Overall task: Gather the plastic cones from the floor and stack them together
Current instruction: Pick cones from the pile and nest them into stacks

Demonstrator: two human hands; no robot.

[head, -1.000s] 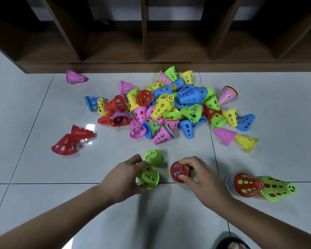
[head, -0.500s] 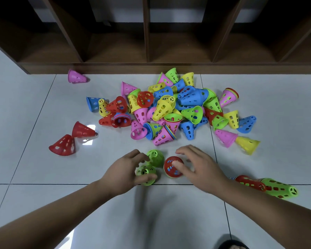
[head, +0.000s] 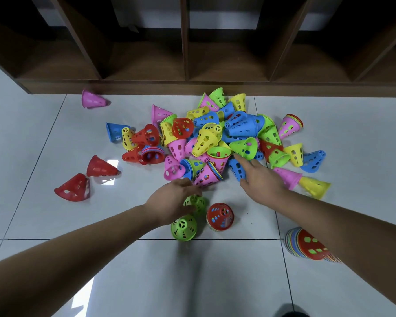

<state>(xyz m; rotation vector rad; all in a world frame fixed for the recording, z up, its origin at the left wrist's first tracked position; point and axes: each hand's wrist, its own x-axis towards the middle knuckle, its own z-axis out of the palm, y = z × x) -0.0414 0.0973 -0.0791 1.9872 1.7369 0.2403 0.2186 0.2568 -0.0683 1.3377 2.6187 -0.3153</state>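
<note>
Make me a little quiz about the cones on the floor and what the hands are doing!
1. True or false: the right hand is holding the red stack.
2. Which hand is at a green cone? A) left B) right C) neither
3. Fill in: the lone cone nearest the shelf, far left, is ____.

Key:
1. False. It reaches toward the pile, fingers spread, apart from the stack.
2. A. The left hand touches it; another green cone stands just in front.
3. Pink.
</note>
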